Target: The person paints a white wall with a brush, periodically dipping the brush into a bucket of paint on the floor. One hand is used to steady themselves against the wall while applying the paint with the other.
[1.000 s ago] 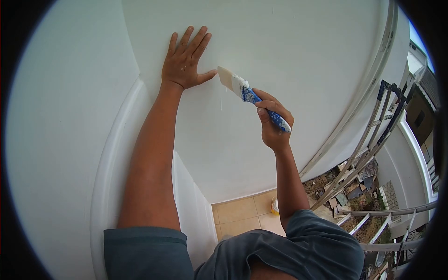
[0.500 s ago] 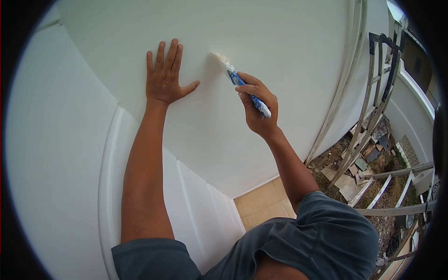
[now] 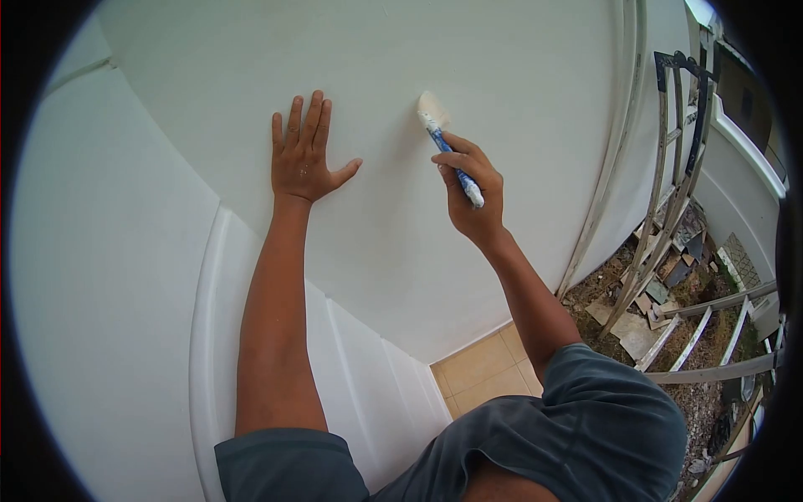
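My left hand (image 3: 303,159) lies flat against the pale wall (image 3: 368,251), fingers pointing up and thumb out to the side, with small white specks on its back. To the right of it, my right hand (image 3: 475,184) grips a paintbrush (image 3: 446,145) by its blue, white-smeared handle. The brush's whitish bristles touch the wall, pointing up and showing their broad side.
White moulding (image 3: 205,318) runs along the wall on the left. Beige floor tiles (image 3: 485,368) show below. At the right are a ladder (image 3: 669,167), metal rails (image 3: 711,368), and broken tile pieces (image 3: 640,335) on rough ground.
The brush has moved right along the wall, and its bristles have turned from edge-on to broad side. The camera view has shifted slightly; my left hand remains flat on the wall.
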Demonstrator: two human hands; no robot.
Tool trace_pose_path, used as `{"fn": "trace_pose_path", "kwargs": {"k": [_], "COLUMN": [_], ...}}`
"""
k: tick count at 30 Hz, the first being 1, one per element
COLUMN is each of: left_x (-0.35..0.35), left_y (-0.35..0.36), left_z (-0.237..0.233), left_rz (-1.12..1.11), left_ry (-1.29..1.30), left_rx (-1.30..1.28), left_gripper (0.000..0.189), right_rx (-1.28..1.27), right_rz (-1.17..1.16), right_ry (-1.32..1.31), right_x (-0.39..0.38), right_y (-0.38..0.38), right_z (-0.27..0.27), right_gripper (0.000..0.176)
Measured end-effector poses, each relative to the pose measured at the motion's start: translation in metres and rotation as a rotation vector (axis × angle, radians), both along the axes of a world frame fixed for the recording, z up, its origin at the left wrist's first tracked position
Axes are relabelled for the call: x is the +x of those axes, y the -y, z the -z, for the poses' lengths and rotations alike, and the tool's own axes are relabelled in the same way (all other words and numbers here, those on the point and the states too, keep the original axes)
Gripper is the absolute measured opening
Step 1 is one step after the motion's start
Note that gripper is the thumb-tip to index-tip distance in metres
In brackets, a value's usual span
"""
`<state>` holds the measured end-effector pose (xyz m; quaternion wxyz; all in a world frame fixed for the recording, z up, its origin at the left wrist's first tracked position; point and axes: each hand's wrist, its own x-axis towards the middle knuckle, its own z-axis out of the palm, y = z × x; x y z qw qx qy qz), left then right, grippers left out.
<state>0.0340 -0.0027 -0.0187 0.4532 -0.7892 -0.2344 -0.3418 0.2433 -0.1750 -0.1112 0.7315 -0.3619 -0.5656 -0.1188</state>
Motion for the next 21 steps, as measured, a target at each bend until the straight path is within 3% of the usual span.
{"fn": "trace_pose_path", "kwargs": {"k": [2, 6, 10, 13, 14, 17, 19, 21], "left_x": [0.002, 0.003, 0.002, 0.002, 0.002, 0.004, 0.004, 0.004], "left_y": [0.000, 0.000, 0.000, -0.002, -0.002, -0.001, -0.002, -0.004], "left_z": [0.002, 0.002, 0.003, 0.004, 0.004, 0.006, 0.005, 0.003], "left_rz": [0.016, 0.014, -0.001, 0.013, 0.001, -0.002, 0.024, -0.013], "left_ry": [0.009, 0.022, 0.007, 0.016, 0.020, 0.032, 0.050, 0.035], "left_rx": [-0.004, -0.001, -0.019, 0.004, 0.005, -0.001, -0.004, -0.003], "left_gripper": [0.112, 0.111, 0.110, 0.112, 0.110, 0.106, 0.105, 0.105], "right_rx": [-0.071, 0.019, 0.103, 0.188, 0.221, 0.009, -0.031, -0.017], "right_rz": [-0.421, -0.541, 0.089, 0.640, 0.581, 0.158, -0.329, -0.370], "right_ry": [0.085, -0.265, -0.487, -0.186, -0.123, 0.077, 0.043, -0.039], "right_x": [-0.022, 0.010, 0.075, 0.063, 0.051, -0.013, -0.031, -0.020], "right_y": [0.016, 0.008, 0.002, 0.008, 0.002, -0.004, 0.009, 0.006], "right_z": [0.001, -0.002, -0.005, -0.007, -0.008, 0.004, 0.005, 0.003], "right_gripper": [0.009, 0.010, 0.009, 0.012, 0.014, 0.019, 0.013, 0.009]}}
